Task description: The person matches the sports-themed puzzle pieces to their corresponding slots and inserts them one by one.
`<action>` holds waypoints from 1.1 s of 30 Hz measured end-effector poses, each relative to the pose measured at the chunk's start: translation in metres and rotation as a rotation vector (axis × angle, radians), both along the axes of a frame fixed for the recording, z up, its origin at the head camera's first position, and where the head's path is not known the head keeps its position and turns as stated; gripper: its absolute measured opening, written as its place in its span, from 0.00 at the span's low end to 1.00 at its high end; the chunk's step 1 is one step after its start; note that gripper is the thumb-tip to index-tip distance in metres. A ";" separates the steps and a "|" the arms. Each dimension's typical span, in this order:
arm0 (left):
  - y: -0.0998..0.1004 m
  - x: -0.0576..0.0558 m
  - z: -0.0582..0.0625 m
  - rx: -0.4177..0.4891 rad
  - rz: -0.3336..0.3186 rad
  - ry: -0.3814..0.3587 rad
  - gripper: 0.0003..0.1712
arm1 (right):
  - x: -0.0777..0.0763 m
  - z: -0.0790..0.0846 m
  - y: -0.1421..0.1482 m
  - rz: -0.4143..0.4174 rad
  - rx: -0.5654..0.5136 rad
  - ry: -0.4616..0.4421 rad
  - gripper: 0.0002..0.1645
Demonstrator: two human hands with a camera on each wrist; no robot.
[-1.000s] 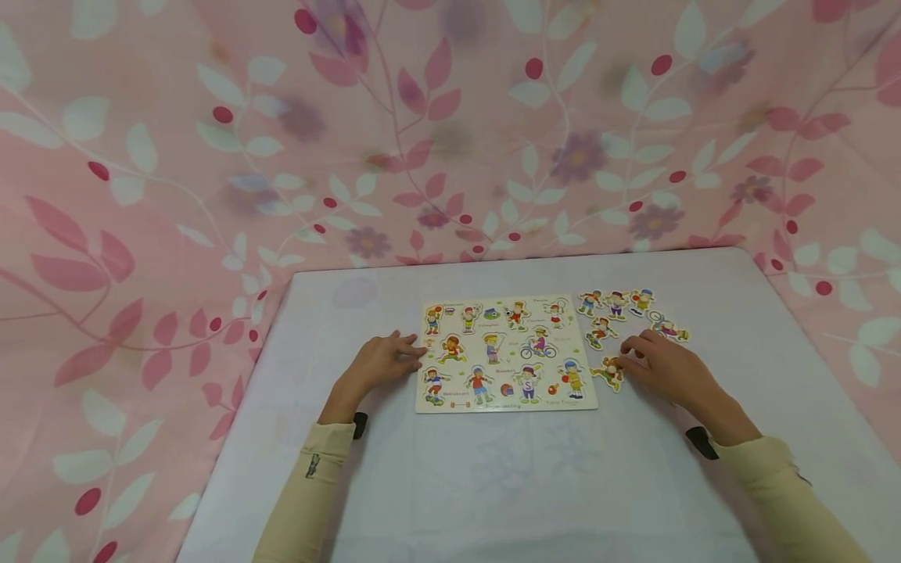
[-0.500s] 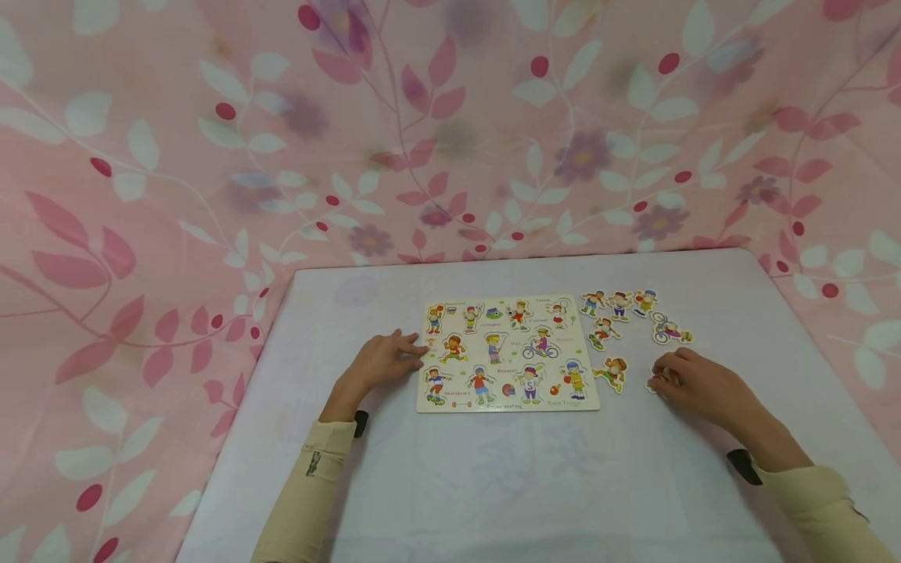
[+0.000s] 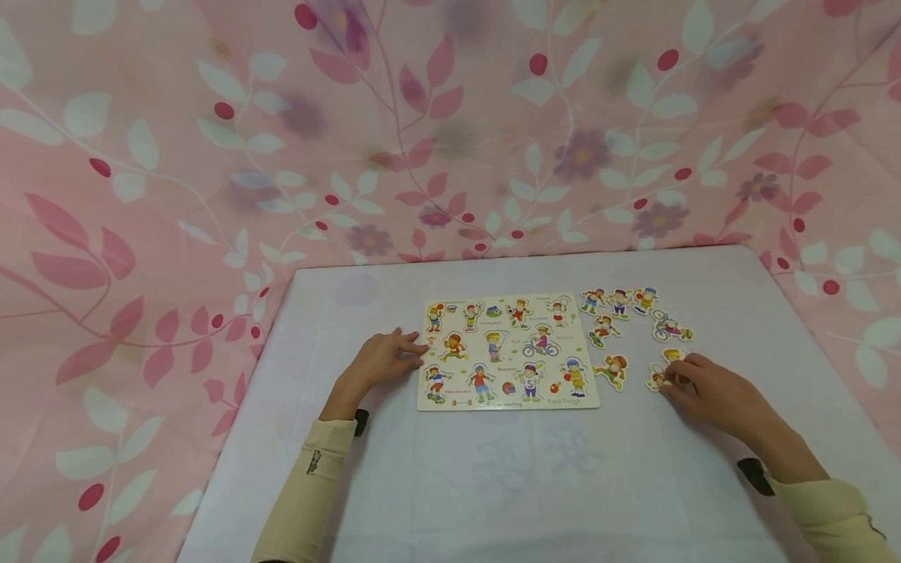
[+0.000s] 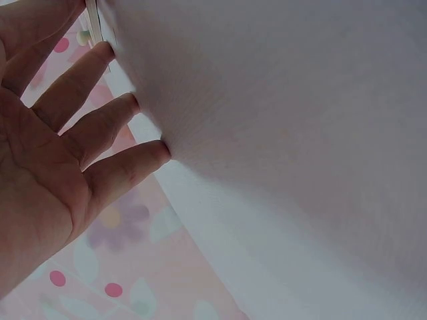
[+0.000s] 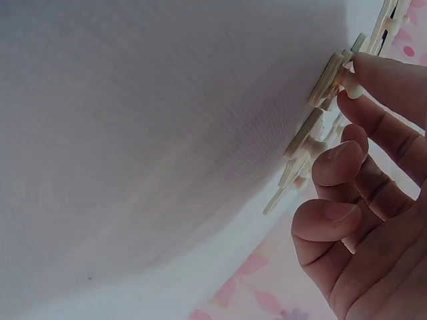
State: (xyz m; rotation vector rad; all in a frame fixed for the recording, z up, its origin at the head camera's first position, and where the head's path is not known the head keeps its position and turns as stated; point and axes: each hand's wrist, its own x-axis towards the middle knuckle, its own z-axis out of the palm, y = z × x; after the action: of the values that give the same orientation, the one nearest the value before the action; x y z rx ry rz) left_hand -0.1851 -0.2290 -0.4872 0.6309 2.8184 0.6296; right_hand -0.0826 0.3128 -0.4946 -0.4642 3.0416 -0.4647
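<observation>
A wooden peg puzzle board (image 3: 507,379) printed with children playing sports lies flat on the table. My left hand (image 3: 385,358) rests at its left edge, fingers spread; in the left wrist view the fingertips (image 4: 160,150) touch the white cloth. To the right of the board my right hand (image 3: 711,395) pinches the knob of a tennis puzzle piece (image 3: 656,378) between thumb and index finger. In the right wrist view that pale knob (image 5: 351,83) shows between them, the other fingers curled. A yellow-topped piece (image 3: 674,355) lies just beyond, partly covered by the hand.
Several loose pieces lie right of the board: a runner (image 3: 611,371), a skateboarder (image 3: 603,331), a cyclist (image 3: 669,327) and a row at the back with a purple-capped figure (image 3: 620,303). A pink floral curtain (image 3: 450,156) hangs behind the white-covered table (image 3: 450,485).
My right hand has moved right, away from the runner piece, to the tennis piece, and has since shifted slightly, uncovering the yellow-topped piece. The left hand has stayed at the board's edge.
</observation>
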 end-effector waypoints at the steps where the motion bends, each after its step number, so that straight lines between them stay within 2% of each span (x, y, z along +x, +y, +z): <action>1: 0.000 0.000 0.000 0.002 0.001 -0.001 0.20 | 0.001 0.000 0.000 -0.004 -0.005 0.002 0.13; 9: 0.000 -0.001 -0.001 0.013 -0.001 -0.005 0.20 | 0.005 -0.001 -0.001 -0.039 -0.027 -0.034 0.13; 17: 0.001 -0.002 -0.001 0.004 0.006 -0.014 0.20 | 0.002 0.005 0.000 -0.019 -0.033 0.010 0.14; 25: -0.001 -0.001 -0.001 0.014 -0.003 -0.008 0.20 | -0.005 0.010 -0.005 -0.017 -0.029 0.001 0.16; 33: 0.000 -0.001 -0.001 0.037 -0.002 -0.003 0.20 | -0.017 0.013 -0.013 0.029 -0.070 0.076 0.13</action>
State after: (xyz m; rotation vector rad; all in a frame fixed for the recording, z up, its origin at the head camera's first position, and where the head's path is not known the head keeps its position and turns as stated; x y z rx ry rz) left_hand -0.1861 -0.2295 -0.4882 0.6384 2.8091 0.6832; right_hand -0.0993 0.3002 -0.4811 -0.5405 3.0943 -0.5670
